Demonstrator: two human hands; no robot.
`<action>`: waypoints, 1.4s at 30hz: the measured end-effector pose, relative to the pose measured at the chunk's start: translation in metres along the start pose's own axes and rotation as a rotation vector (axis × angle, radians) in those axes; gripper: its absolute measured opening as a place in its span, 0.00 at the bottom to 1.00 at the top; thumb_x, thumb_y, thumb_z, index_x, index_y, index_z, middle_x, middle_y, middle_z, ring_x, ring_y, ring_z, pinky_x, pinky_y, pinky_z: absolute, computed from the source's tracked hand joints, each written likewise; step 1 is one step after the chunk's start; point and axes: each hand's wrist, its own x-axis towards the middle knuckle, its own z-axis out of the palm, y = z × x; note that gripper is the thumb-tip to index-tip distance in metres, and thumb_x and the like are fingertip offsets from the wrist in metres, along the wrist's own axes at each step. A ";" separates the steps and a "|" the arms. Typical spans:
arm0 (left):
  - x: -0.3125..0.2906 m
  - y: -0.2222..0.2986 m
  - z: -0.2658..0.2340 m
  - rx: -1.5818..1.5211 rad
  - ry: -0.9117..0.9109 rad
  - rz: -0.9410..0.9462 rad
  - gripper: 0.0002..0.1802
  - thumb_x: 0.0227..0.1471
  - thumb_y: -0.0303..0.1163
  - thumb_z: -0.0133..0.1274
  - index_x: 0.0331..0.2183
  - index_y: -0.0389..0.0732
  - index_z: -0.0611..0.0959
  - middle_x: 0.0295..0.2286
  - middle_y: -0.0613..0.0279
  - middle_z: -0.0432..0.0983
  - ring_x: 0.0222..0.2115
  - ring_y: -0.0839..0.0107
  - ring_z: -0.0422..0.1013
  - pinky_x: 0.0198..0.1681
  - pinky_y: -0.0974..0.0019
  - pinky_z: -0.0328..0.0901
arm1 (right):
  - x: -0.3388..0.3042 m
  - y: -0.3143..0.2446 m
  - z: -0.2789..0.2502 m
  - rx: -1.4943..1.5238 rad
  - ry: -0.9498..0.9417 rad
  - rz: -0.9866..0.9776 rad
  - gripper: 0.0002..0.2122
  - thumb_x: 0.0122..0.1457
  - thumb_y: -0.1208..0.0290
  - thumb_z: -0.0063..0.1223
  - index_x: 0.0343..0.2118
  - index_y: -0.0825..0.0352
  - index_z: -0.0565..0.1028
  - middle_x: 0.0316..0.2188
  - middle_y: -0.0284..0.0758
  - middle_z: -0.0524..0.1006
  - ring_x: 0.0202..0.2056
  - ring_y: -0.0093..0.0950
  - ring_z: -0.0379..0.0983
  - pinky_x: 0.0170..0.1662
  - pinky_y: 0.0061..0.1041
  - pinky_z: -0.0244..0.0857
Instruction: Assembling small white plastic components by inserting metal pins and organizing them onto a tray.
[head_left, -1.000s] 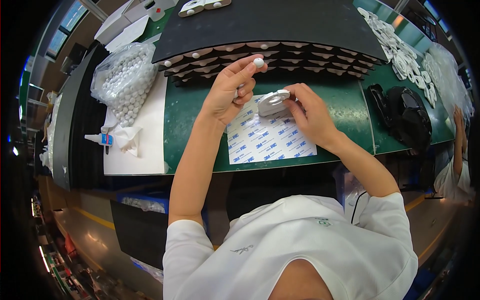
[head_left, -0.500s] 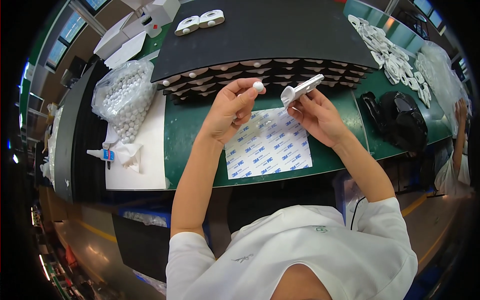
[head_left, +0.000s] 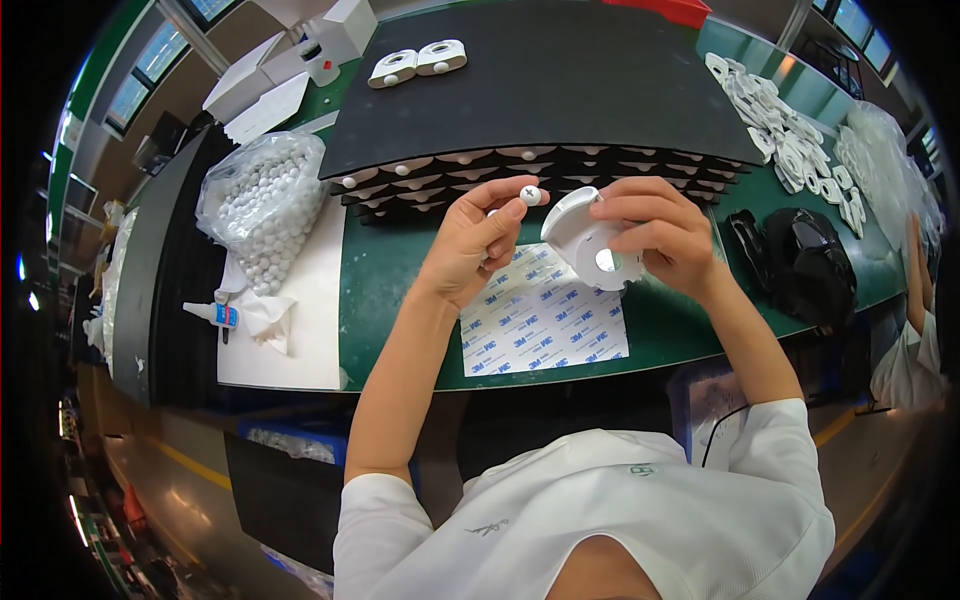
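Observation:
Between the thumb and fingertips of my left hand (head_left: 468, 245) is a small white ball (head_left: 530, 196), with a cross-shaped mark facing up. A bit of another white thing shows behind the thumb, too hidden to name. My right hand (head_left: 672, 238) grips a white plastic cover (head_left: 570, 232) by its right side. The cover is tilted, its hollow face partly showing, with a round hole near its lower end. Ball and cover are close together but apart. Below them a white sheet with blue print (head_left: 540, 325) lies on the green table (head_left: 400, 290).
Black boards (head_left: 570, 80) are stacked ahead, white parts between the layers and two white covers (head_left: 393, 69) on top. At left are a clear bag of white balls (head_left: 265, 200) and a glue bottle (head_left: 212, 314). White parts (head_left: 780, 130) and a black bundle (head_left: 808, 262) lie right.
My right hand has turned the cover from edge-on to showing its hollow face and hole. The ball has rolled in my left fingertips, so its cross mark shows. The view has shifted slightly.

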 end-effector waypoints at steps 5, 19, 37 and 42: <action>0.001 -0.004 -0.002 0.035 -0.011 -0.001 0.16 0.43 0.26 0.57 0.39 0.39 0.77 0.23 0.70 0.72 0.12 0.87 0.54 0.13 0.83 0.48 | -0.018 0.002 0.032 0.715 0.342 0.556 0.07 0.52 0.83 0.48 0.33 0.67 0.68 0.38 0.40 0.72 0.42 0.29 0.69 0.46 0.28 0.64; 0.000 -0.009 0.005 0.199 0.038 -0.018 0.13 0.41 0.28 0.59 0.34 0.39 0.80 0.15 0.73 0.68 0.12 0.87 0.54 0.14 0.81 0.45 | -0.026 0.005 0.045 1.089 0.377 0.970 0.08 0.58 0.74 0.43 0.41 0.66 0.66 0.38 0.35 0.72 0.41 0.26 0.70 0.48 0.29 0.64; -0.004 0.003 0.005 0.447 -0.041 0.199 0.25 0.26 0.25 0.65 0.32 0.40 0.73 0.17 0.77 0.61 0.19 0.88 0.57 0.23 0.81 0.53 | 0.058 0.015 0.002 0.907 -0.097 0.609 0.13 0.49 0.78 0.53 0.40 0.68 0.68 0.32 0.32 0.72 0.35 0.19 0.70 0.39 0.20 0.66; 0.000 0.019 -0.018 0.248 0.202 0.562 0.15 0.51 0.43 0.50 0.30 0.40 0.72 0.14 0.75 0.57 0.11 0.88 0.51 0.12 0.82 0.44 | 0.118 0.101 0.009 0.441 0.075 0.815 0.15 0.52 0.67 0.51 0.42 0.68 0.70 0.28 0.31 0.73 0.29 0.17 0.68 0.34 0.14 0.63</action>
